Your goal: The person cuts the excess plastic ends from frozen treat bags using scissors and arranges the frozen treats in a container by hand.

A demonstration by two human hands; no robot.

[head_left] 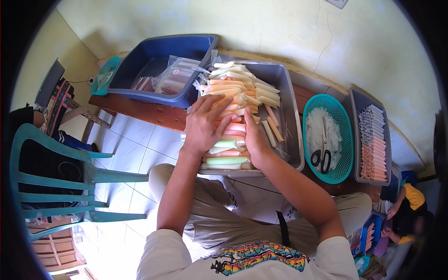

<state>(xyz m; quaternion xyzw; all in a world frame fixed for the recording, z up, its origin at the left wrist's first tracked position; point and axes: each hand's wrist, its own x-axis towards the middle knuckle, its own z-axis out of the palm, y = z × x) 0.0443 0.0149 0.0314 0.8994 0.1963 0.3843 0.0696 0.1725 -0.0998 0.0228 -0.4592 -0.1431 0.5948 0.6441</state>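
A grey tub (291,112) stands in front of me, holding a pile of wrapped sticks (228,85) in cream, orange, pink and pale green. My left hand (207,120) lies over the left side of the pile, its fingers spread across orange sticks. Against the pile's right side rests my right hand (255,140), flat and upright, fingers pointing away from me. Clear plastic shows along the pile's left edge. To the right of my right hand, a few loose sticks (272,126) lie on the tub's bottom.
On the left, a blue tub (135,70) holds bagged dark sticks. A teal basket (347,163) to the right holds clear plastic and black-handled scissors (321,158). Beyond it, another tub (357,140) holds rows of sticks. A green chair (93,175) stands left; another person (410,205) is at lower right.
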